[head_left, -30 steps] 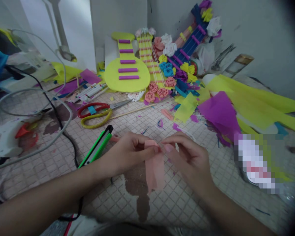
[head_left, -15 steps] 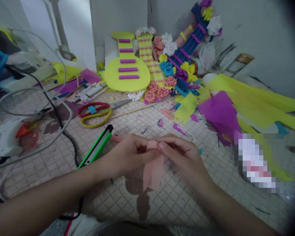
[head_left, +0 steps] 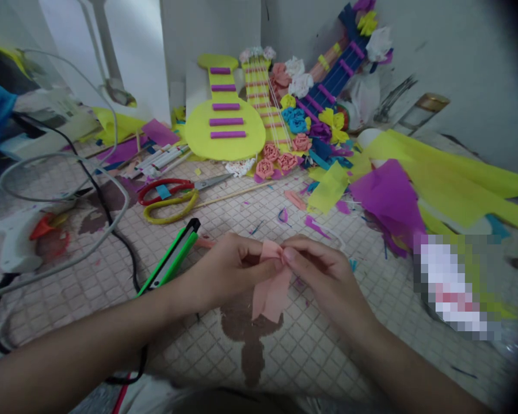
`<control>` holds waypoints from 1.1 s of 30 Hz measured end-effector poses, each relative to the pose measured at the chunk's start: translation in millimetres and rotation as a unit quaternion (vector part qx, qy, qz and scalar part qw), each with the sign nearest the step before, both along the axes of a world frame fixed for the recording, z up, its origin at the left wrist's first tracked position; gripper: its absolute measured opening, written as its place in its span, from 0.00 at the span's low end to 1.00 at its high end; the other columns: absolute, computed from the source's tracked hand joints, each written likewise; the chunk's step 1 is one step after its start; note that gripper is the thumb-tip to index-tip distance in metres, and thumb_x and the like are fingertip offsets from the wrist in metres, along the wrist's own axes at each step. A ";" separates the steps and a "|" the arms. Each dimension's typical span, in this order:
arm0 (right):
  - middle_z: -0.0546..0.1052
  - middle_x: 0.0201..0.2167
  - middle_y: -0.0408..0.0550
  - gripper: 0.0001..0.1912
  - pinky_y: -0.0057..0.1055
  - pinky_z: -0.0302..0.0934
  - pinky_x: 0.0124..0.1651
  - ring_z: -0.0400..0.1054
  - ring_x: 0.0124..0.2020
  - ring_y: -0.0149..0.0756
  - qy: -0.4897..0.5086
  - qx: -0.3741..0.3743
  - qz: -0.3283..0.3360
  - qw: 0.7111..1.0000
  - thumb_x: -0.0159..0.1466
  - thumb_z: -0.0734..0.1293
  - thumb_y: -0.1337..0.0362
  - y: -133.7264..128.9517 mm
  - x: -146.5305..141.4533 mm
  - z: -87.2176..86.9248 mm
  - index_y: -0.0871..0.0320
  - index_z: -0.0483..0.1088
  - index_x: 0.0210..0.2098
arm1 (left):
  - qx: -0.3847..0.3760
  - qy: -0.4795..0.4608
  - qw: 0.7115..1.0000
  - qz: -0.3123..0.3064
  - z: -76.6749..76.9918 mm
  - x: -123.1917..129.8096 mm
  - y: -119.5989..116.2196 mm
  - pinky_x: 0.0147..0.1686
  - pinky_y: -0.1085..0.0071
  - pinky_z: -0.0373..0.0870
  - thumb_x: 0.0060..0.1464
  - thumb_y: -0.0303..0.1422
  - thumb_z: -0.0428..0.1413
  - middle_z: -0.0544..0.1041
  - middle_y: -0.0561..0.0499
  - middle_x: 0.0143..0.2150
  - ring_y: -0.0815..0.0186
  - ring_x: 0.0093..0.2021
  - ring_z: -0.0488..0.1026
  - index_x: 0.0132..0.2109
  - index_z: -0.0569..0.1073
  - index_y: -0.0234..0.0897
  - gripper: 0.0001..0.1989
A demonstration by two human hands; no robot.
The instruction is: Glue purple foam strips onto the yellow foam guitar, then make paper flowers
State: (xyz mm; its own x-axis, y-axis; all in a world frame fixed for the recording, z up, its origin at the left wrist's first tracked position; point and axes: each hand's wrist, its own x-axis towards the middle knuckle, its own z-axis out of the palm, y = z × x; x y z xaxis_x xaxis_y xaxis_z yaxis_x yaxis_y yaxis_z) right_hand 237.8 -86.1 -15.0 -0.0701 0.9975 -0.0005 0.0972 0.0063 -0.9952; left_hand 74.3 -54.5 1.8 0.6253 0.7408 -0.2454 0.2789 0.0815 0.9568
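A strip of salmon-pink crepe paper (head_left: 273, 293) hangs between my hands above the patterned table mat (head_left: 297, 362). My left hand (head_left: 237, 267) pinches its upper part between thumb and fingers. From the right, my right hand (head_left: 322, 267) closes thumb and fingertips on a gathered edge of the same strip, touching the left fingertips. Beside my left forearm lies a green box cutter (head_left: 172, 256). Scissors with red and yellow handles (head_left: 170, 198) lie beyond it.
A yellow paper guitar (head_left: 224, 129) and a blue one (head_left: 339, 75) stand at the back with paper flowers. A white glue gun (head_left: 15, 241) and cables lie left. Purple paper (head_left: 391, 198) and yellow sheets (head_left: 457, 167) spread right. A wooden stick (head_left: 237, 192) lies behind my hands.
The lower end of the pink strip has risen slightly and swung a little. Both hands keep their grip in nearly the same place. The whole view has shifted slightly.
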 end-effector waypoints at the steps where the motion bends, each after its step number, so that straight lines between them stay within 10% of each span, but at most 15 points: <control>1: 0.73 0.28 0.42 0.05 0.30 0.61 0.35 0.66 0.32 0.32 -0.007 0.004 0.000 1.000 0.58 0.65 0.63 -0.1 -0.1 0.2 0.54 0.72 0.28 | 0.000 -0.002 1.000 0.003 0.2 0.1 0.0 0.20 0.79 0.55 0.54 0.37 0.50 0.70 0.54 0.21 0.74 0.22 0.64 0.27 0.73 0.31 0.14; 33: 0.71 0.25 0.39 0.05 0.24 0.57 0.32 0.62 0.30 0.26 0.159 -0.071 -0.051 0.983 0.57 0.67 0.62 -3.7 -14.2 -8.6 0.54 0.72 0.27 | 0.044 0.016 0.999 -0.004 -6.4 0.6 -0.8 0.18 0.78 0.52 0.55 0.38 0.48 0.66 0.55 0.18 0.75 0.19 0.59 0.26 0.73 0.30 0.17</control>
